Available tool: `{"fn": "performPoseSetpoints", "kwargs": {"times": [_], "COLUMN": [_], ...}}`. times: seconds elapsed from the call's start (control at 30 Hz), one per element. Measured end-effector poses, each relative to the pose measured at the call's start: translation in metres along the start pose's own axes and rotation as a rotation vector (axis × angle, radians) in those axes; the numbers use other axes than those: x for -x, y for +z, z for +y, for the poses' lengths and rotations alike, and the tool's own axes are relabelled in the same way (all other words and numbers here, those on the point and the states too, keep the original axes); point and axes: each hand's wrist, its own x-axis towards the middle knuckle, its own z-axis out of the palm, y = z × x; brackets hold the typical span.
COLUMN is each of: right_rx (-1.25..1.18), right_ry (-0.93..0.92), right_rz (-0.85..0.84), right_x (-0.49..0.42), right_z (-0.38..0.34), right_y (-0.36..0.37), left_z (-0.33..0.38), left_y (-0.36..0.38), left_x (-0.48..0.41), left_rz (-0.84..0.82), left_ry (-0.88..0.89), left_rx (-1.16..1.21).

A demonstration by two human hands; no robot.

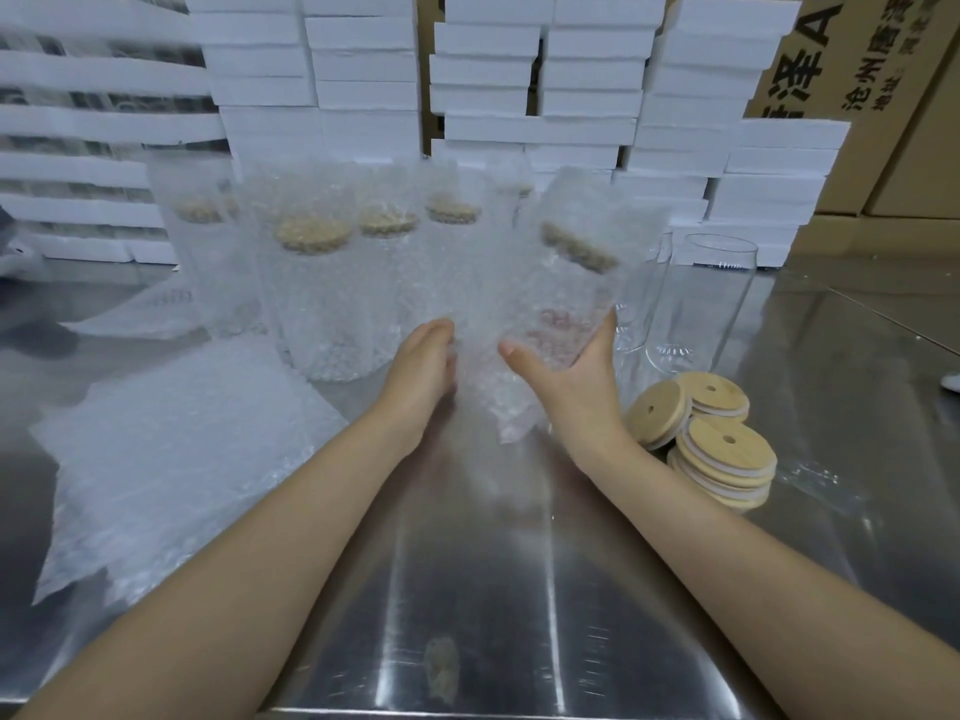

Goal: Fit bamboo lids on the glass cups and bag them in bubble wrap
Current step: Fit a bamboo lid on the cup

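On the left of the table (467,589), a stack of flat bubble wrap bags (171,459) lies close to the near edge. Behind it, at least 4 wrapped cups (317,293) stand upright in a cluster, each with a bamboo lid showing through its bag.

At the centre, the left hand (423,366) reaches forward, back of the hand up, against the left side of the bagged cup (561,293). Its fingertips are hidden by the wrap, so I cannot tell whether those fingers grasp or only touch. The bagged cup is held above the table and tilted, its lid (579,246) slanting inside the bag, and loose wrap hangs below both hands.

The right hand (571,376) grasps the cup's lower part from underneath. Its thumb lies across the front, and its fingers curl round the back, showing pink through the bubbles.

Just right of that hand, 2 bare glass cups (701,304) stand upright with no lids. In front of them, a loose pile of bamboo lids (711,439) rests on the table, some leaning on others.

Along the back, stacks of white foam boxes (587,85) rise in columns, with cardboard cartons (857,54) at the far right.
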Motion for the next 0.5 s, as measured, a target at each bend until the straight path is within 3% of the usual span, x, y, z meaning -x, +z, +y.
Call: {"fn": "performPoseSetpoints", "kwargs": {"times": [0.13,0.27,0.5], "right_rx": [-0.057,-0.037,0.153], "right_ry": [-0.040,-0.082,-0.170], "right_rz": [0.140,0.202,0.164], "right_x": [-0.002,-0.002,-0.004], "right_z": [0.003,0.006,0.011], "right_y": [0.000,0.001,0.011], "left_z": [0.004,0.007,0.011], "left_y": [0.003,0.016,0.009], "left_x": [0.010,0.028,0.026], "left_rz": [-0.279,-0.507,-0.372], "left_ry": [-0.349,-0.489,-0.604], "left_rx": [0.305,0.394,0.337]}}
